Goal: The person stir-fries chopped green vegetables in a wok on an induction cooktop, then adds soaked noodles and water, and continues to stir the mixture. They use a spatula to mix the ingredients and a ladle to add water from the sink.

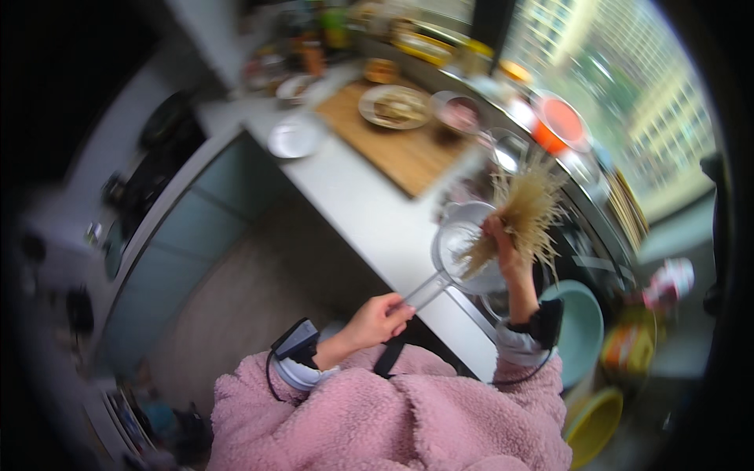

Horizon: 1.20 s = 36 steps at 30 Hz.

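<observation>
My left hand [377, 321] grips the end of the handle of a round strainer or pan [468, 235]; blur hides which it is. The round part lies at the counter's right end. Above it, my right hand [503, 241] is closed around a bundle of pale, dry bristles [527, 212], likely a straw brush. The lower tips of the bristles reach into the round vessel. To the left of the vessel, a wooden cutting board [406, 168] lies on the white counter [365, 206], bearing a plate of pale food [396, 107] and a bowl of pinkish food [458, 113].
A white plate [294, 136] stands near the counter's edge. An orange bowl [558, 123] is on the window ledge. At the right are a pale green basin [580, 329], a yellow basin [596, 427] and a dark hob [580, 235].
</observation>
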### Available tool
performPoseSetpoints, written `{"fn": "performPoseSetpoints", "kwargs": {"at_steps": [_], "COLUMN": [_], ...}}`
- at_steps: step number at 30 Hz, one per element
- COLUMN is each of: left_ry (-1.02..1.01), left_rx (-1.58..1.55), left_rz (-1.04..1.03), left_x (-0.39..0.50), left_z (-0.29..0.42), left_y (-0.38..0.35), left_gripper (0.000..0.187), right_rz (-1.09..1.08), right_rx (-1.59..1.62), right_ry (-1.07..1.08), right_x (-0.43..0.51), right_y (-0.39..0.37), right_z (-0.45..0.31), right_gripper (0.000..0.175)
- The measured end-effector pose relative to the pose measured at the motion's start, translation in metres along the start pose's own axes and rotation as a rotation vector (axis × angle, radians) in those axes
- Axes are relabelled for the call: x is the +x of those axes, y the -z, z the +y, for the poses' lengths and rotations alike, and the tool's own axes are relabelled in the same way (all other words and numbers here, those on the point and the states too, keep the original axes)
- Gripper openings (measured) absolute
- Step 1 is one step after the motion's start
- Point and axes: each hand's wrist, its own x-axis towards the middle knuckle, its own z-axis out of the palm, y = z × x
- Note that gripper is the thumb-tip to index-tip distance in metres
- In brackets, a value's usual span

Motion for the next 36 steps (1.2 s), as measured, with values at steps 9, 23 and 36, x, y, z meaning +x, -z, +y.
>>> {"fn": "performPoseSetpoints", "kwargs": {"at_steps": [9,23,36], "left_ry": [-0.155,-0.314,-0.163], "left_rx": [-0.242,-0.414,-0.630], "left_rz": [0.421,1.047,1.523], "left_x": [-0.125,-0.155,-0.154], "left_z": [0.010,0.100,0.118], "left_y": [0.271,0.584,0.699], "left_gripper": [0.022,0.026,0.026], "right_rz": [-0.496,-0.972,-1.026], "right_rx": [0.166,0.679,-0.225], "right_ry": [0.107,0.113,0.005], "right_x": [0.131,0.397,0.543], "right_y": [-0.372,-0.827,-1.077], "right_z": [-0.007,-0.064,0.111], "right_gripper": [0.018,0.011,0.031]}}
